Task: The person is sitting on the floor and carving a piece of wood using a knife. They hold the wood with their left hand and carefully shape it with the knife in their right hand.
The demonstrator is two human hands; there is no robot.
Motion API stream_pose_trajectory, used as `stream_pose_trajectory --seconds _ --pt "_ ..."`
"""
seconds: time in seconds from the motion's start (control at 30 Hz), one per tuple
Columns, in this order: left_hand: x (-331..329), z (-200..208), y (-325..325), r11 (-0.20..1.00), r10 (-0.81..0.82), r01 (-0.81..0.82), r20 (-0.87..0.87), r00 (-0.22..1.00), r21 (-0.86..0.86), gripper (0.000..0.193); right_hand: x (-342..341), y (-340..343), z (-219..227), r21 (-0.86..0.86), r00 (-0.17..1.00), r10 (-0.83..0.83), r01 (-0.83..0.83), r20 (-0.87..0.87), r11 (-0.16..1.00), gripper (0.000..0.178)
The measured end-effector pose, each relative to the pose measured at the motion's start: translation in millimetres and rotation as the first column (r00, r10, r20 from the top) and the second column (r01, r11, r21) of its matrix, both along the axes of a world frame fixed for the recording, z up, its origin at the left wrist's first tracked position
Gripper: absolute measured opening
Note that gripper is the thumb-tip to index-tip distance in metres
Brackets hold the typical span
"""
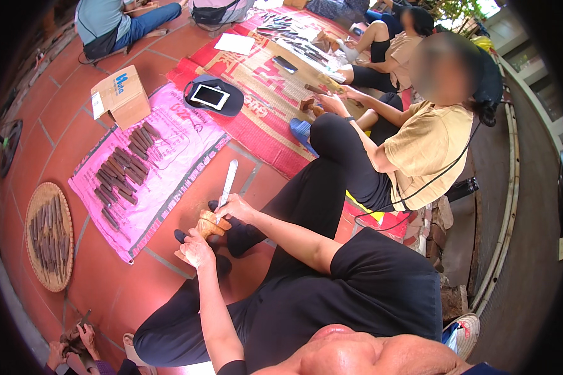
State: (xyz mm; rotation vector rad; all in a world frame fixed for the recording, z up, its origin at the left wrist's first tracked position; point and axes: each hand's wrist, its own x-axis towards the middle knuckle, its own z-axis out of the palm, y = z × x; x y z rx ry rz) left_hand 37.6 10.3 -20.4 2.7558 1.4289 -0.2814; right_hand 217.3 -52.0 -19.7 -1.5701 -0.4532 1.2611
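Observation:
My left hand (196,249) is closed on a tan, lumpy piece (211,225) that looks like wood, held low in front of my crossed legs. My right hand (236,207) is closed round a long, flat, silvery-white tool (228,181) with a rounded upper end. The tool stands nearly upright, and its lower end meets the top of the tan piece. Whether it is a knife or a file cannot be made out. My fingers hide part of both things.
Dark brown sticks (124,167) lie on a pink sheet (181,156); more fill a round woven tray (49,262). Beyond are a cardboard box (124,100) and a dark cap (233,94) bearing a phone (210,96). A person in a tan shirt (428,147) works at my right; another's hands (84,337) show lower left.

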Motion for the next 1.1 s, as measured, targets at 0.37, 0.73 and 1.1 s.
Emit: stream_pose_trajectory --seconds 0.37,0.73,1.1 --pt "3.6 5.8 -1.8 1.000 0.020 -0.020 -0.024 1.000 0.009 0.030 -0.8 1.2 3.7 0.034 0.995 -0.094 0.095 -0.031 0.995 0.011" --pt "3.3 9.6 -1.0 1.000 -0.014 0.015 -0.032 0.999 0.024 0.027 -4.7 3.7 -5.0 0.084 0.996 -0.093 0.093 -0.007 0.992 0.011" --pt "2.3 8.4 -0.9 0.999 -0.018 0.019 -0.024 1.000 0.046 0.025 -4.0 9.6 -8.7 0.110 0.997 -0.068 0.063 0.038 0.992 0.012"
